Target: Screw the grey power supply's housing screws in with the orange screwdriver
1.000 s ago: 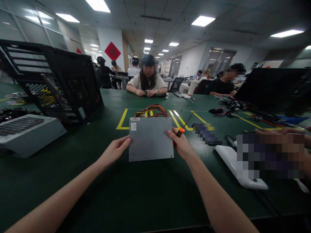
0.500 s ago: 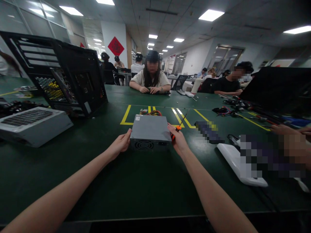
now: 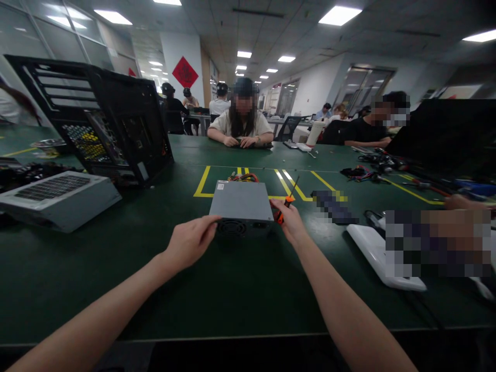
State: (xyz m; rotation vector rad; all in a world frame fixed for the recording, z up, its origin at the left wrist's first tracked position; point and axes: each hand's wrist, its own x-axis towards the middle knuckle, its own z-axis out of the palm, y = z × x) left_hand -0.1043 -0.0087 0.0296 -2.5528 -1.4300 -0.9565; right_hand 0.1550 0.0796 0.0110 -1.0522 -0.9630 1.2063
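A grey computer power supply (image 3: pixel 243 200) lies on the green table in front of me, with its fan grille and power socket facing me. Coloured cables (image 3: pixel 246 177) come out behind it. My left hand (image 3: pixel 189 242) is closed at its front left corner, fingertips on the top front edge; part of the grip is hidden. In my right hand (image 3: pixel 291 221) is an orange and black screwdriver (image 3: pixel 289 200), its shaft pointing up and away. The fingers of that hand are also close against the right side of the power supply.
A black computer case (image 3: pixel 151 124) and a second power supply (image 3: pixel 65 199) stand on the left. A white device (image 3: pixel 382 256), a blurred dark item (image 3: pixel 333 207) and tangled cables (image 3: pixel 358 173) lie on the right. Yellow tape (image 3: pixel 203 182) marks the table. Co-workers sit opposite and on the right.
My left hand has moved from the left side of the power supply to its front left corner. My right hand still holds the screwdriver and has hardly moved.
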